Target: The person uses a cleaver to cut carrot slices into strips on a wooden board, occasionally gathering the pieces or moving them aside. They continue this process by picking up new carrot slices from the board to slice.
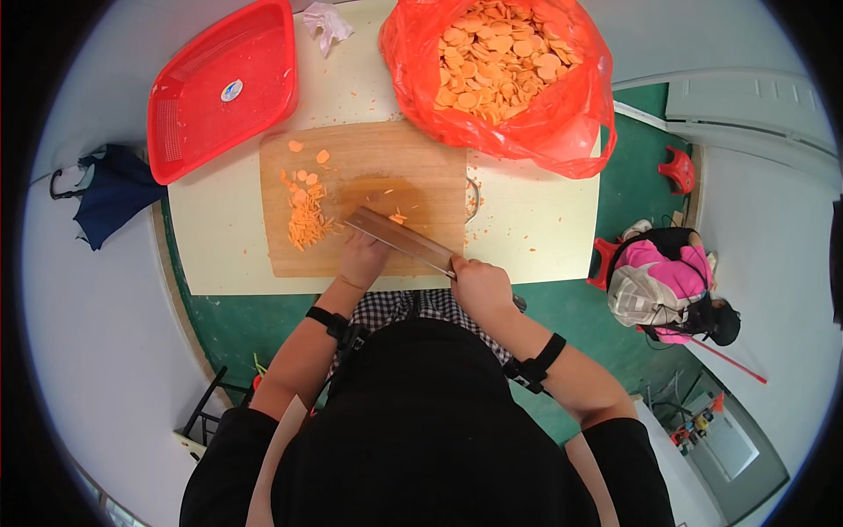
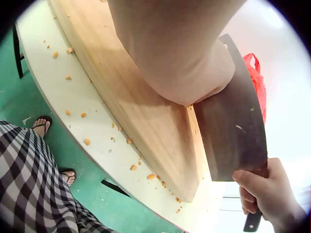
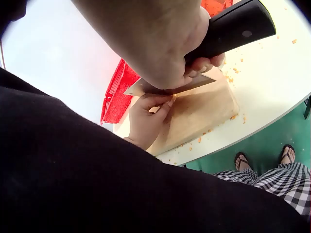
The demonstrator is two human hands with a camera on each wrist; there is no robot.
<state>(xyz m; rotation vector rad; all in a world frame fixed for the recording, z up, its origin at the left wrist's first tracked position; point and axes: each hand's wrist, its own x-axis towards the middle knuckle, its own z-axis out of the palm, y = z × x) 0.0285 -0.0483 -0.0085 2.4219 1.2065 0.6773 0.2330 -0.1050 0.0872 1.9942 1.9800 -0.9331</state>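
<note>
My right hand (image 1: 481,288) grips the black handle (image 3: 231,29) of a cleaver (image 2: 233,126), its thumb against the blade's lower corner in the left wrist view. The broad blade stands on edge, slanting across the wooden cutting board (image 1: 294,259). Close beside the blade, my left hand (image 3: 146,119) has its fingers bent down and pinches carrot slices (image 3: 174,98) against the board; most of them are hidden by the fingers. A few cut carrot strips (image 1: 398,218) lie on the blade's far side. To the left sits a heap of carrot shreds (image 1: 307,220) with some round slices (image 1: 322,156) above it.
A red plastic bag (image 1: 413,97) full of carrot slices (image 1: 500,53) stands at the back right, overlapping the board's corner. At the back left is a red basket (image 1: 263,83), with a crumpled white wrapper (image 1: 328,25) near it. Carrot crumbs dot the table (image 1: 544,220). Someone in pink (image 1: 667,281) is at the right.
</note>
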